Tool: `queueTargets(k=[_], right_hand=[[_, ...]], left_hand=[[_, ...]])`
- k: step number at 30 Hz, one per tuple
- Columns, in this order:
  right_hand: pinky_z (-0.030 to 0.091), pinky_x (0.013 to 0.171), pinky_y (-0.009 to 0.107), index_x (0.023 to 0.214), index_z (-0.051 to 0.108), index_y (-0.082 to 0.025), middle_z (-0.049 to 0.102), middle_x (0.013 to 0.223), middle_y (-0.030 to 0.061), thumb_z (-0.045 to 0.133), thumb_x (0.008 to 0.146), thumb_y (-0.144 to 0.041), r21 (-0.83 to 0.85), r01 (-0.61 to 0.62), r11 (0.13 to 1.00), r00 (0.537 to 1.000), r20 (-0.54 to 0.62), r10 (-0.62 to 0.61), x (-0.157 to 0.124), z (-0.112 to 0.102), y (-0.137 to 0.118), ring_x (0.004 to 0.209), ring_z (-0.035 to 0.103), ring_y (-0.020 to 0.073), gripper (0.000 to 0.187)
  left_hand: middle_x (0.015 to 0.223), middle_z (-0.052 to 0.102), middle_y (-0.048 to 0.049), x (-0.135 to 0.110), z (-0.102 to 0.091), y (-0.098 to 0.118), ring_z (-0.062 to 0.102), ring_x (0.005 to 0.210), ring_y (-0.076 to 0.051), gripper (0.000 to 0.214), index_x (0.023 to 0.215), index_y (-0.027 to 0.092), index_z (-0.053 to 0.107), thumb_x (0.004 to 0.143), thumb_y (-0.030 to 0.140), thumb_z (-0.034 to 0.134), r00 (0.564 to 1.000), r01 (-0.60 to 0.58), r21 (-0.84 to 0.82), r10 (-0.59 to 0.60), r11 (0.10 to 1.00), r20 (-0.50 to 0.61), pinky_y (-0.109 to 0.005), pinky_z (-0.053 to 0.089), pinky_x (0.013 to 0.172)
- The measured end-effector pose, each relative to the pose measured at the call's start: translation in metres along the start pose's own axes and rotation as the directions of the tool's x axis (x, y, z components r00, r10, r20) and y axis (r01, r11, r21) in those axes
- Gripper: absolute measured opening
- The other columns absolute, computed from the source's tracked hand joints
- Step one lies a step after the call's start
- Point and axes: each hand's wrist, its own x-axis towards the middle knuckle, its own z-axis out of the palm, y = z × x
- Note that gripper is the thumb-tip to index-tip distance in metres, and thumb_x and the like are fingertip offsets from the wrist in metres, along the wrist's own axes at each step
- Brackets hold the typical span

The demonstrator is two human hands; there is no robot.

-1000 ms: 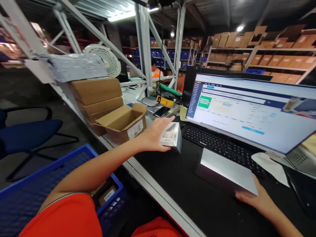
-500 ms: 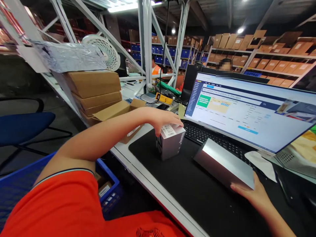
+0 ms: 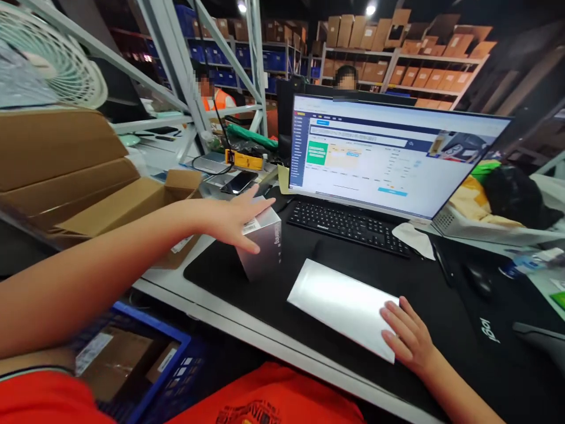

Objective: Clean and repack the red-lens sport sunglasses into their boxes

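Note:
My left hand point(image 3: 229, 221) lies across the top of a small silver box point(image 3: 265, 253), with the fingers spread and the thumb on its white label. The box stands on a black desk mat point(image 3: 286, 309), its lower corner on the mat. My right hand point(image 3: 408, 335) holds the right edge of a flat silver mailer point(image 3: 339, 309). The mailer lies on the mat, close to the mat's front edge. Its underside is hidden.
A keyboard point(image 3: 348, 227) and a monitor point(image 3: 397, 156) stand behind the mat. An open cardboard box point(image 3: 110, 203) is at the left, and a phone point(image 3: 239, 182) lies behind my left hand. Below the desk edge sits a blue crate point(image 3: 150, 330). A co-worker point(image 3: 212, 100) stands beyond.
The view has swung right. The silver mailer has gone from tilted up to lying flat on the mat. My left hand's fingers have spread across the box, which now looks slightly tilted.

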Motion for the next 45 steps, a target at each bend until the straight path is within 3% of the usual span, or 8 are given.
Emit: queueTargets(k=[6, 15, 22, 28, 32, 36, 41, 45], right_hand=[[0.061, 0.086, 0.035, 0.129, 0.038, -0.063, 0.074, 0.094, -0.0159, 0.073, 0.076, -0.024, 0.301, -0.138, 0.944, 0.912, 0.409, 0.002, -0.021, 0.002, -0.001, 0.082, 0.074, 0.016, 0.075], [0.057, 0.082, 0.045, 0.121, 0.052, -0.068, 0.073, 0.108, -0.0168, 0.082, 0.055, -0.054, 0.475, -0.365, 0.8, 0.872, 0.476, 0.116, 0.009, 0.018, 0.007, 0.13, 0.055, 0.0285, 0.074], [0.062, 0.063, 0.037, 0.118, 0.068, -0.039, 0.075, 0.094, -0.0146, 0.074, 0.072, -0.022, 0.324, -0.632, 0.704, 0.435, 0.9, -0.024, 0.039, 0.013, 0.026, 0.099, 0.074, 0.0196, 0.049], [0.058, 0.081, 0.013, 0.134, 0.053, -0.056, 0.074, 0.11, -0.0194, 0.043, 0.079, 0.013, 0.67, -0.337, 0.662, 0.639, 0.679, -0.362, 0.055, -0.012, 0.011, 0.098, 0.072, 0.0027, 0.088], [0.062, 0.079, 0.025, 0.127, 0.058, -0.055, 0.077, 0.088, -0.0158, 0.056, 0.086, -0.006, 0.49, -0.489, 0.722, 0.679, 0.733, -0.038, 0.016, -0.017, 0.009, 0.084, 0.074, 0.0109, 0.065], [0.047, 0.107, 0.047, 0.112, 0.064, -0.053, 0.076, 0.091, -0.01, 0.072, 0.081, -0.014, 0.133, -0.333, 0.933, 0.922, 0.252, 0.293, 0.007, -0.021, 0.026, 0.095, 0.071, 0.0202, 0.051], [0.039, 0.112, 0.061, 0.134, 0.052, -0.029, 0.049, 0.143, 0.0119, 0.068, 0.085, -0.027, -0.018, -0.504, 0.864, 0.859, 0.094, 0.503, 0.077, -0.004, 0.053, 0.136, 0.046, 0.0375, 0.051], [0.039, 0.113, 0.059, 0.138, 0.045, -0.025, 0.044, 0.144, 0.0148, 0.059, 0.092, -0.032, 0.165, -0.546, 0.821, 0.834, 0.196, 0.515, 0.097, 0.021, 0.06, 0.136, 0.044, 0.035, 0.049]], left_hand=[[0.136, 0.058, -0.0114, 0.0, -0.004, -0.01, 0.06, 0.116, -0.03, 0.111, 0.157, 0.023, 0.026, 0.06, 0.032, 0.08, 0.977, -0.195, 0.044, 0.198, 0.98, -0.075, -0.043, 0.051, 0.098], [0.147, 0.047, -0.0074, 0.007, -0.002, -0.024, 0.048, 0.129, -0.028, 0.094, 0.153, 0.021, 0.03, 0.072, 0.036, 0.074, 0.942, -0.33, 0.03, 0.331, 0.943, -0.048, -0.051, 0.045, 0.105], [0.147, 0.046, -0.0123, 0.013, -0.007, -0.016, 0.045, 0.134, -0.036, 0.099, 0.152, 0.02, 0.035, 0.066, 0.05, 0.073, 0.972, -0.233, 0.028, 0.233, 0.972, -0.022, -0.05, 0.04, 0.108], [0.161, 0.032, -0.0126, 0.007, 0.003, -0.019, 0.027, 0.147, -0.043, 0.112, 0.155, 0.031, 0.03, 0.058, 0.051, 0.082, 0.965, -0.25, -0.009, 0.248, 0.968, -0.084, -0.06, 0.025, 0.116], [0.163, 0.027, -0.0114, -0.016, 0.011, 0.005, 0.023, 0.15, -0.042, 0.097, 0.151, 0.029, 0.038, 0.068, 0.057, 0.08, 0.918, -0.296, -0.043, 0.271, 0.954, -0.288, -0.063, 0.019, 0.119], [0.156, 0.04, -0.0102, -0.048, 0.044, 0.053, 0.036, 0.145, -0.031, 0.068, 0.14, 0.029, 0.051, 0.083, 0.062, 0.067, 0.754, -0.52, -0.033, 0.441, 0.853, -0.487, -0.052, 0.029, 0.121], [0.154, 0.041, -0.0236, -0.056, 0.122, 0.101, 0.039, 0.143, -0.039, 0.101, 0.147, 0.011, 0.042, 0.072, 0.071, 0.072, 0.788, -0.534, 0.004, 0.5, 0.845, -0.36, -0.06, 0.026, 0.121], [0.144, 0.056, -0.0185, -0.046, 0.158, 0.114, 0.046, 0.139, -0.034, 0.068, 0.138, 0.01, 0.052, 0.085, 0.049, 0.07, 0.801, -0.447, 0.102, 0.448, 0.889, -0.398, -0.058, 0.031, 0.12]])
